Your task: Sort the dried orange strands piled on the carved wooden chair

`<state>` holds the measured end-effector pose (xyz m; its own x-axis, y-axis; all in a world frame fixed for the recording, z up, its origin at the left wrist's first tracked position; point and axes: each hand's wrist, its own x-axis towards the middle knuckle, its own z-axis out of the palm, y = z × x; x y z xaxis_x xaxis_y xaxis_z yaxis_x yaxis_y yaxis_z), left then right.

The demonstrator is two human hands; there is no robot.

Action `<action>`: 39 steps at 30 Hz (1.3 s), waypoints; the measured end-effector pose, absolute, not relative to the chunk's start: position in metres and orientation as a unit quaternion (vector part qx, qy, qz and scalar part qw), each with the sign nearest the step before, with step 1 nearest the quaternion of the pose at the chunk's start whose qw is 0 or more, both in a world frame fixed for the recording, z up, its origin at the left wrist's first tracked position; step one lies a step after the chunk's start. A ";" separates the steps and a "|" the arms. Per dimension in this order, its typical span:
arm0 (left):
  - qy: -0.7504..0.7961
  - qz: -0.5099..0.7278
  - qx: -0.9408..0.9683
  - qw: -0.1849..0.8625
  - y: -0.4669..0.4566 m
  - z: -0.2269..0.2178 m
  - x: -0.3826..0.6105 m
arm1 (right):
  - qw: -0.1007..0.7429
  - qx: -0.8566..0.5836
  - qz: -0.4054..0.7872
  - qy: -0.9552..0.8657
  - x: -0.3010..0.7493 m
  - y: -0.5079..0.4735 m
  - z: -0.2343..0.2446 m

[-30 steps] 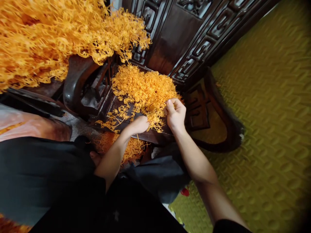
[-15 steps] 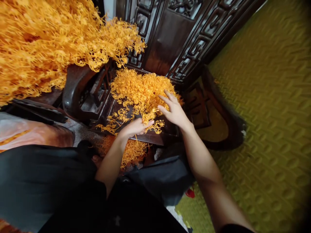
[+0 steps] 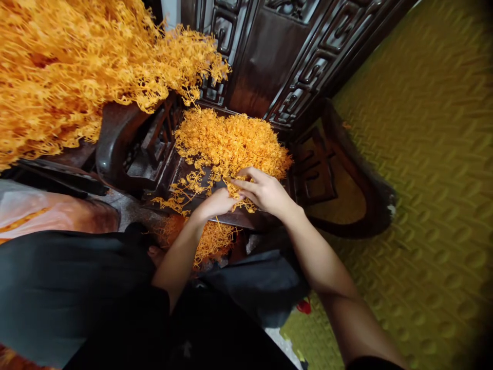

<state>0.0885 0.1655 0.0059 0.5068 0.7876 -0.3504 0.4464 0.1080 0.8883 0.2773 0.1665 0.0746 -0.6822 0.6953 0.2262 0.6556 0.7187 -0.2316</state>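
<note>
My left hand (image 3: 217, 202) is at the front edge of a dark wooden chair seat, its fingers closed around orange stringy plastic pieces with thin curly prongs. Just beside it, my right hand (image 3: 265, 192) reaches in from the right, fingers stretched out and slightly apart over the left fingertips. Its thumb tip is hard to make out. Behind both hands a heap of the same orange pieces (image 3: 239, 141) covers the seat. A few loose orange pieces (image 3: 194, 181) trail toward the seat's left front corner.
A much larger orange pile (image 3: 77, 67) rises at the upper left, beside the curved chair armrest (image 3: 115, 139). More orange strands (image 3: 215, 239) lie below the seat. The carved chair back (image 3: 262, 56) stands behind; a yellow-green textured mat (image 3: 431, 180) fills the right side.
My right hand has moved down and left from the heap to my left hand. The left hand has stayed nearly in place at the seat edge.
</note>
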 end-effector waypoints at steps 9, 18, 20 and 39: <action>0.470 0.107 0.724 0.493 0.172 0.003 0.092 | 0.034 -0.299 -0.102 -0.948 0.253 0.155 0.084; 0.413 0.107 0.656 0.622 0.166 0.013 0.088 | 0.281 -0.358 0.187 -0.870 0.280 0.197 0.073; 0.407 0.133 0.629 0.649 0.164 0.015 0.087 | 0.330 -0.390 0.252 -0.822 0.292 0.216 0.067; 0.337 0.244 0.520 0.746 0.154 0.024 0.078 | 0.557 -0.456 0.558 -0.412 0.326 0.245 0.056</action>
